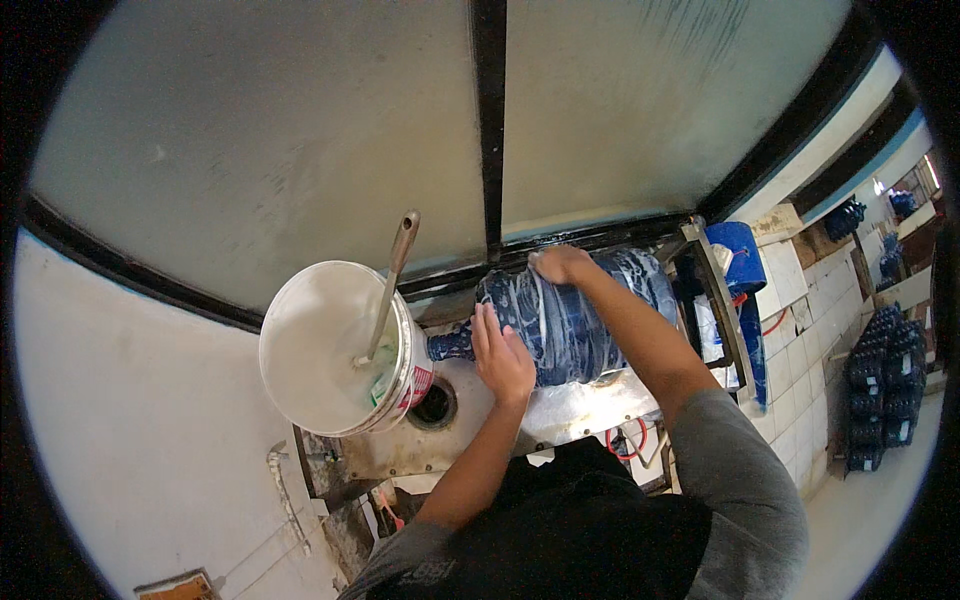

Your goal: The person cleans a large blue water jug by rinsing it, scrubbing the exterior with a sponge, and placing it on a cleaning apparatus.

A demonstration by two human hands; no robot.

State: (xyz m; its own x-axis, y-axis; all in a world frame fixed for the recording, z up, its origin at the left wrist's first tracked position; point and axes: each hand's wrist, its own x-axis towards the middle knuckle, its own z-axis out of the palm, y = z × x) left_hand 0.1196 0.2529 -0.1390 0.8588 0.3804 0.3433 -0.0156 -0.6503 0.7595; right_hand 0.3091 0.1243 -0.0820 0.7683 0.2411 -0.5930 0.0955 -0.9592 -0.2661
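The left hand (502,362) lies flat, fingers spread, on the near side of the blue water jug (570,315); the right hand (560,264) presses, curled, on the jug's far side; the soapy jug lies sideways on a metal counter (570,408), neck toward the white bucket (335,350) holding a long handle (390,290)

You are standing in a water-bottle washing and refilling workshop; a soapy big blue plastic water jug (570,315) lies on a wet stainless-steel washing bench with a round drain hole (570,405); stacked dark blue jugs (885,385) line the white-tiled wall (800,350); a white plastic bucket (335,345) sits beside you.
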